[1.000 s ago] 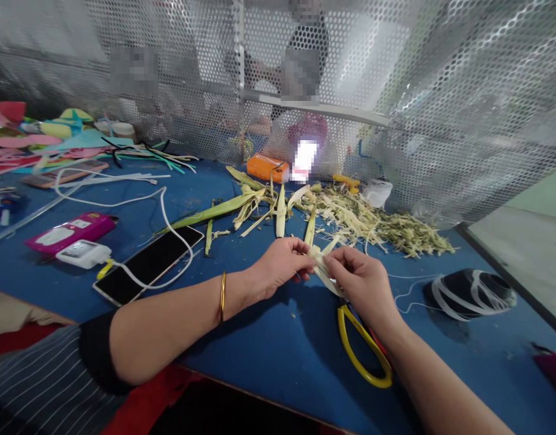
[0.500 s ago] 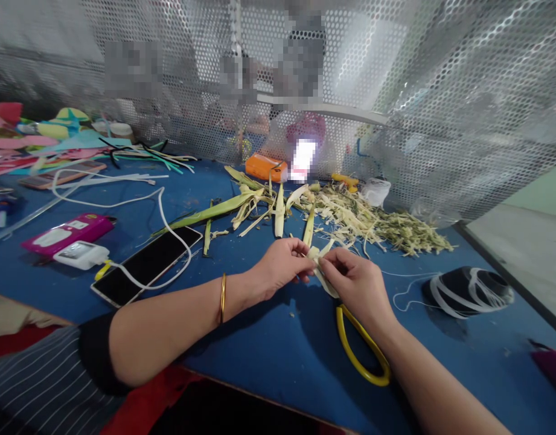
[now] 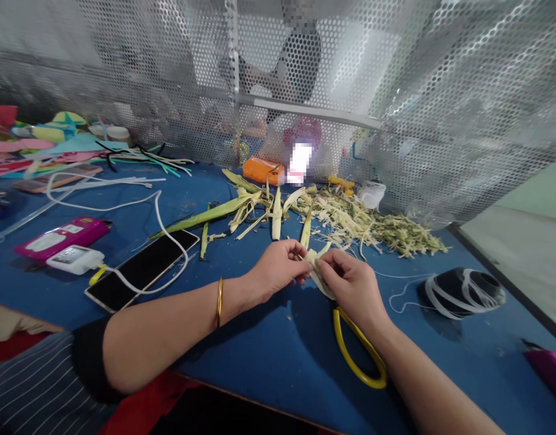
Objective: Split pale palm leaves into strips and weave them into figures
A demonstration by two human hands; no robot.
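Observation:
Between my two hands is a pale corn husk strip (image 3: 323,284), pinched at its upper end near the middle of the blue table. My left hand (image 3: 283,267), with a gold bangle at the wrist, grips one side of it between thumb and fingers. From the other side my right hand (image 3: 350,277) pinches the same piece, its fingertips nearly touching the left ones. The yellow handle loop of scissors (image 3: 355,356) lies below my right hand, partly hidden by the forearm. Beyond my hands lie loose husk leaves (image 3: 276,216).
A heap of shredded husk (image 3: 350,217) spreads at the back right. A black spool of white thread (image 3: 461,293) lies to the right. Phone (image 3: 144,266), white cable and magenta device (image 3: 63,237) occupy the left. A perforated clear sheet (image 3: 169,78) hangs behind; a person is beyond it.
The view has shifted slightly, so things on the table appear a little further left. My hands keep the same pinch on the husk strip.

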